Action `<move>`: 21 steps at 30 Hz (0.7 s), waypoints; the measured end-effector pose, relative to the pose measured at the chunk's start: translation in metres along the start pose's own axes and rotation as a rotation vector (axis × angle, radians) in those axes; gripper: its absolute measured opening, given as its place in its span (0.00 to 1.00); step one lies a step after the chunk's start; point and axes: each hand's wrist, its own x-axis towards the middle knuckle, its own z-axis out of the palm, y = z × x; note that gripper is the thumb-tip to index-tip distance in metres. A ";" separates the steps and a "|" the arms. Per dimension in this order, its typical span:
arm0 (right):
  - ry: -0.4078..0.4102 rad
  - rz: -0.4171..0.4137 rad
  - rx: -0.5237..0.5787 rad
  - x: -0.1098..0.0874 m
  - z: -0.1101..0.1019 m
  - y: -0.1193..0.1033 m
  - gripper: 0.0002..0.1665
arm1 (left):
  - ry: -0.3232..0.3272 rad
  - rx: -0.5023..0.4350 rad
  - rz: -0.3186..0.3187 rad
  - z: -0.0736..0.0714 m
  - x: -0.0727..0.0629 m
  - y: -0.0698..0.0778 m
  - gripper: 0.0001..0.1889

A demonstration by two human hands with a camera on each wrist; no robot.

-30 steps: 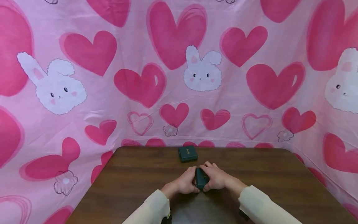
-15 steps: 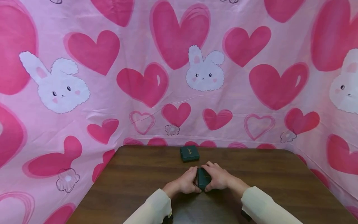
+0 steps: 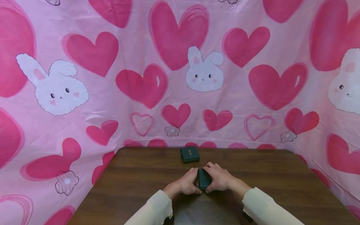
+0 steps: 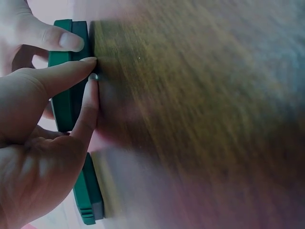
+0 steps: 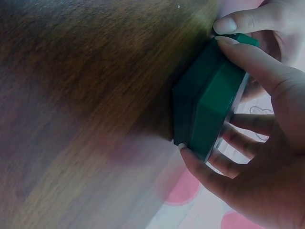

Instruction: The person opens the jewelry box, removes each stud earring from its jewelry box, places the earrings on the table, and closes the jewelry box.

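Note:
A small dark green box (image 3: 204, 181) with a lid rests on the table, between both hands. From the left side my left hand (image 3: 188, 182) holds it, thumb at the near edge. My right hand (image 3: 218, 178) grips the other side, its thumb at the near edge and its fingers at the far edge. The right wrist view shows the box's lid seam (image 5: 195, 112), with the lid on. In the left wrist view both thumbs lie against the side of the box (image 4: 62, 107). The hands cover part of its top.
A second dark green box (image 3: 190, 154) with gold lettering lies behind the hands, near the table's far edge. The brown wooden table (image 3: 126, 184) has rounded far corners. Pink cloth (image 3: 174, 87) with hearts and rabbits hangs at the back and sides.
Both hands stay in place on the box. The whole head view shifts slightly right, then partly back.

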 end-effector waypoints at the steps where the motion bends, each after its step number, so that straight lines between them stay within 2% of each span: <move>1: -0.002 0.001 0.002 0.000 0.000 0.000 0.48 | -0.001 -0.006 0.001 0.000 0.000 0.000 0.41; 9: -0.017 0.010 0.008 0.001 -0.002 0.000 0.48 | 0.012 0.027 0.069 0.006 0.007 -0.018 0.39; 16: -0.003 0.007 -0.002 0.000 -0.002 -0.002 0.48 | -0.007 -0.026 0.003 -0.002 0.001 -0.001 0.38; 18: 0.002 0.002 -0.005 0.000 -0.002 -0.002 0.48 | -0.009 -0.016 0.014 0.000 0.003 -0.006 0.39; 21: 0.005 0.002 -0.010 -0.001 -0.001 -0.003 0.48 | 0.000 -0.014 0.040 0.007 0.010 -0.022 0.40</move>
